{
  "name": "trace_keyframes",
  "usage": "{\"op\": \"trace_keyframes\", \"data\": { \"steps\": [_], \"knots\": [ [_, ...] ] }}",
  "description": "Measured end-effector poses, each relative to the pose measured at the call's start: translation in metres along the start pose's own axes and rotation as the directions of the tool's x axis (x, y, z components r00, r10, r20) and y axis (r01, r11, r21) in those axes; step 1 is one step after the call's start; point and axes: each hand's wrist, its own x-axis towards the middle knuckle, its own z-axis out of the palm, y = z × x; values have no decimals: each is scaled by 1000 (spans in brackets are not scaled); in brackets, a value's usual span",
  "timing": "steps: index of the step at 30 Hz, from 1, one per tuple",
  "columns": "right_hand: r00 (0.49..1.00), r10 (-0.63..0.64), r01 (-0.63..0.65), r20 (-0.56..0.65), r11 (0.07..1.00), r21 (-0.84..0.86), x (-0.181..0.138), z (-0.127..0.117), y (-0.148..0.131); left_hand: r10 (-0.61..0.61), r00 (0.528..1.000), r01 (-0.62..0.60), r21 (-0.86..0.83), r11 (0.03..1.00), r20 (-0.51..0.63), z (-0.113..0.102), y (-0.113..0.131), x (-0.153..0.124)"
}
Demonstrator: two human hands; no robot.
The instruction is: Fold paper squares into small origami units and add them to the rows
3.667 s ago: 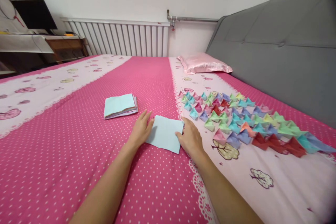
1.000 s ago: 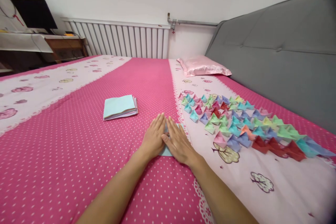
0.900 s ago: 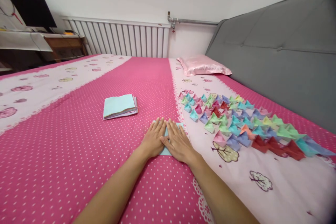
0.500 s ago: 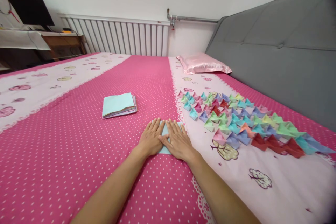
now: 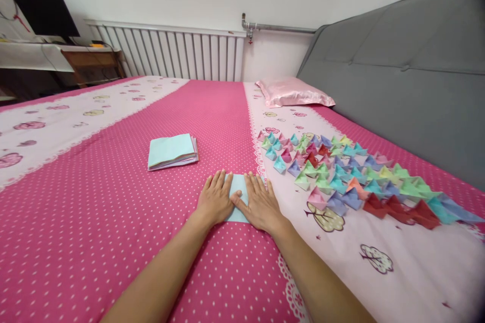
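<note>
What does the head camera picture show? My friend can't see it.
The left hand and right hand press flat on a light blue paper on a pink dotted bedspread. A paper stack lies to the left; many colourful folded paper shapes lie to the right.

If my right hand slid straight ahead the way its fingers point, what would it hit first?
Probably nothing near. The right hand lies flat on the light blue paper; its line seems to run up the pink sheet, just left of the folded paper shapes, though depth is unclear.

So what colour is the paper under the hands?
The paper is light blue, seen best in the head view.
</note>
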Motion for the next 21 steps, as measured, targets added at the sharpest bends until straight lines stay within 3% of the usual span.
{"op": "trace_keyframes", "data": {
  "steps": [21],
  "knots": [
    [997,74,-73,26,997,-32,-2,-1,3,-211,975,209,28,977,69,-7,-7,-1]
  ]
}}
